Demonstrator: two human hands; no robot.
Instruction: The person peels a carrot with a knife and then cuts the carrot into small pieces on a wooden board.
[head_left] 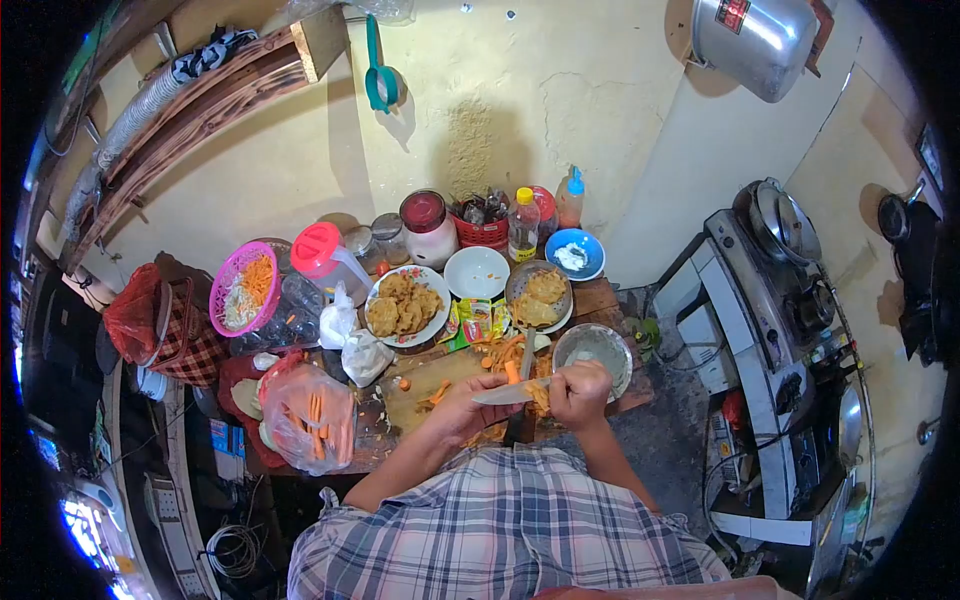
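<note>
My right hand (582, 394) is closed round the handle of a knife, whose blade (503, 395) points left across my left hand. My left hand (467, 408) holds a piece of carrot (513, 372) at the blade, its fingers partly hidden behind the metal. Below and around both hands, orange peelings (505, 352) lie on a wooden board (410, 405). A second blade (527, 350) stands out just beyond the carrot. Just right of the knife hand is a metal bowl (625, 372) with pale contents.
Fritters fill a floral plate (441, 322); more lie in a strainer (568, 300). A white bowl (477, 272), seasoning packets (478, 322), pink basket (217, 300) of shreds and bag of carrots (310, 415) surround the board. A stove (745, 270) stands right.
</note>
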